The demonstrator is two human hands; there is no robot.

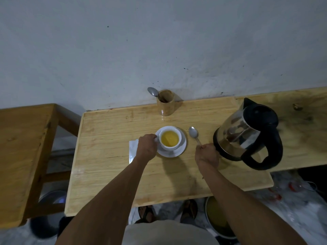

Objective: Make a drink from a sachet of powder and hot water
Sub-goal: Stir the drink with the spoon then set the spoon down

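A white cup (170, 137) full of yellow drink stands on a white saucer (180, 151) in the middle of the wooden table (109, 142). My left hand (146, 147) grips the cup's handle on its left side. My right hand (207, 154) holds a metal spoon (194, 134) by the end of its handle; the bowl of the spoon points away from me, to the right of the cup. A white sachet (133, 151) lies flat on the table, partly hidden under my left hand. The steel and black kettle (247, 135) stands just right of my right hand.
A wooden holder (165, 105) with another spoon (153, 91) in it stands at the back by the wall. A second wooden table (23, 156) is on the left, with a gap between. My sandalled feet and round basins (217, 216) are on the floor below.
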